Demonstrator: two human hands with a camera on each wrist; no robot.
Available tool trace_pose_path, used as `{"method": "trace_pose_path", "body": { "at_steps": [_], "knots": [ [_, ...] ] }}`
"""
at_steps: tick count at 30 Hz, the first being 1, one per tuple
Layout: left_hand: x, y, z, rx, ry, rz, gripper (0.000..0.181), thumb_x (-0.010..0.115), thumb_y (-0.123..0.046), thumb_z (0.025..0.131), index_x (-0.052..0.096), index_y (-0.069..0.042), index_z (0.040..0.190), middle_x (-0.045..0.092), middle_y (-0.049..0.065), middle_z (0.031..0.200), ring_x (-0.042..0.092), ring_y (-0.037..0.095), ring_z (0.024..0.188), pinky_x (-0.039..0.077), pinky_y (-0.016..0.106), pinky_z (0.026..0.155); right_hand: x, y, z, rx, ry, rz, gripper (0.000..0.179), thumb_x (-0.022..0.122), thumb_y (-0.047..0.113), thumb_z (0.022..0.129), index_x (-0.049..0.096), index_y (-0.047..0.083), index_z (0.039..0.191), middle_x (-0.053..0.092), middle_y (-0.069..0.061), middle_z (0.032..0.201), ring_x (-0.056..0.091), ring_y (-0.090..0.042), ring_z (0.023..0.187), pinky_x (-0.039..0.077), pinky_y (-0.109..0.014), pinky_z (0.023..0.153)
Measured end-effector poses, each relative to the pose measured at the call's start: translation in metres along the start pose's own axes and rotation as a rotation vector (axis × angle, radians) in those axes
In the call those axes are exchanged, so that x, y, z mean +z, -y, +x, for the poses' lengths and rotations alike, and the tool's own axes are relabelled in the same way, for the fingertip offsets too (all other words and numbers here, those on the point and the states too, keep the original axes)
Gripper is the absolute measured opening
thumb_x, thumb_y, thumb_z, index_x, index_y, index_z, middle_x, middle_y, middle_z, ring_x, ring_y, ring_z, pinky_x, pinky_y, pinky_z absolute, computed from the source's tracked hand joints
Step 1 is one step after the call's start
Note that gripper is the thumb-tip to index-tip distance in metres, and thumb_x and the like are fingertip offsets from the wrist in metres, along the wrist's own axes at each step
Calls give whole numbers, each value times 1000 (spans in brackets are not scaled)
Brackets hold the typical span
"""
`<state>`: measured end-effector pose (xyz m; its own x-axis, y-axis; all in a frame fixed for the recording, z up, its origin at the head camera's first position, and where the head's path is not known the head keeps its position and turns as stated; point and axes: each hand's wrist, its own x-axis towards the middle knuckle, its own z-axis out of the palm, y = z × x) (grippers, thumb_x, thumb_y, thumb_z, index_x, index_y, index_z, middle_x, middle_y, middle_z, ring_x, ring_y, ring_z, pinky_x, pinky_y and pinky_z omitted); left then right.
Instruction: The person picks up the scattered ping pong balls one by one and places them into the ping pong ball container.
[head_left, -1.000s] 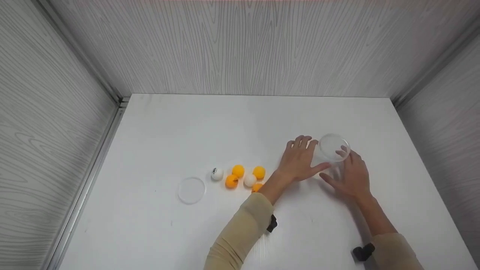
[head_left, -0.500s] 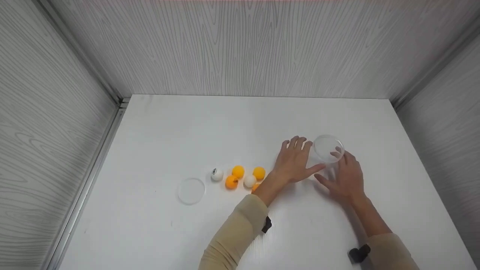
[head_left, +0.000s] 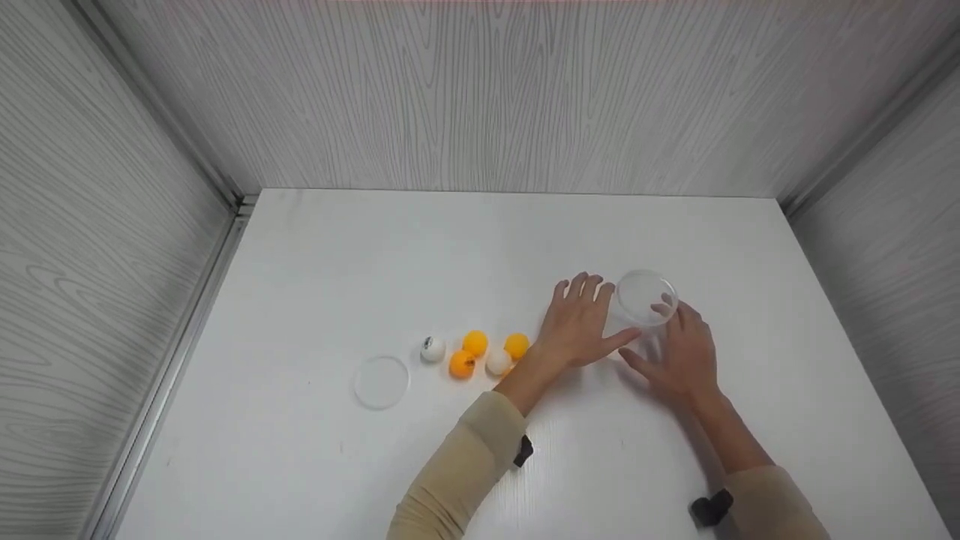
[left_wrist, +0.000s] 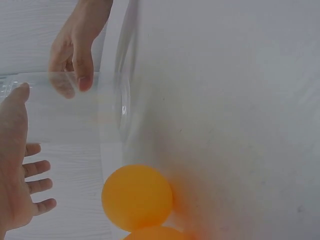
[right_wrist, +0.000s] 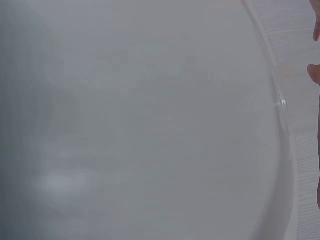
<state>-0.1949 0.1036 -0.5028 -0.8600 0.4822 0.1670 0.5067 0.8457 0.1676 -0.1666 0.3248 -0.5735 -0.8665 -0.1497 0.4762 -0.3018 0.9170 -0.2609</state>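
A tall clear plastic jar [head_left: 641, 292] stands upright on the white table, between my two hands. My left hand [head_left: 577, 322] has its fingers spread along the jar's left side, thumb pointing across its near side. On the other side my right hand [head_left: 679, 356] lies against the jar with relaxed fingers, partly seen through the clear wall. In the left wrist view, the jar [left_wrist: 95, 120] appears sideways, with my right hand [left_wrist: 77, 47] beyond it. Orange balls [head_left: 475, 343] and white balls [head_left: 433, 349] that look like ping-pong balls lie left of my left wrist.
A clear round lid-like disc [head_left: 409, 381] lies flat at the left of the balls. One more orange ball is mostly hidden by my left forearm. Grey wood-grain walls [head_left: 480, 97] enclose the table [head_left: 315, 285] at the back and both sides.
Both hands and the jar between them have shifted a little to the left together. The balls and the disc have stayed in place.
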Motion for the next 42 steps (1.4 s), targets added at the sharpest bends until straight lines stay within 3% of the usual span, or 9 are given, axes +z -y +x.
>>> {"method": "trace_pose_path", "body": {
  "at_steps": [14,22,32,42],
  "knots": [
    [-3,13,-8,2,-9,-20,84,40,-81,97,50,-16,150,54,4,154,46,25,149,40,46,123,6,13,2,-9,7,13,95,82,60,74,53,0,142,57,-25,147,55,-44,132,51,-62,100],
    [-5,19,-13,11,10,36,82,36,-79,100,46,-15,150,55,4,151,47,25,147,41,46,121,11,20,3,0,20,31,94,83,59,75,53,0,142,56,-23,149,53,-43,136,50,-63,104],
    [-8,28,-18,-4,40,5,85,36,-80,99,45,-15,153,53,5,155,45,26,150,39,49,124,14,30,5,8,53,19,94,83,58,77,51,1,145,55,-22,150,52,-41,137,49,-62,108],
    [-12,41,-24,-5,22,-2,84,38,-81,97,47,-20,153,52,6,157,45,28,150,40,51,125,17,41,7,10,70,42,94,82,58,79,49,1,146,58,-22,144,54,-41,133,51,-61,107]
  ]
}}
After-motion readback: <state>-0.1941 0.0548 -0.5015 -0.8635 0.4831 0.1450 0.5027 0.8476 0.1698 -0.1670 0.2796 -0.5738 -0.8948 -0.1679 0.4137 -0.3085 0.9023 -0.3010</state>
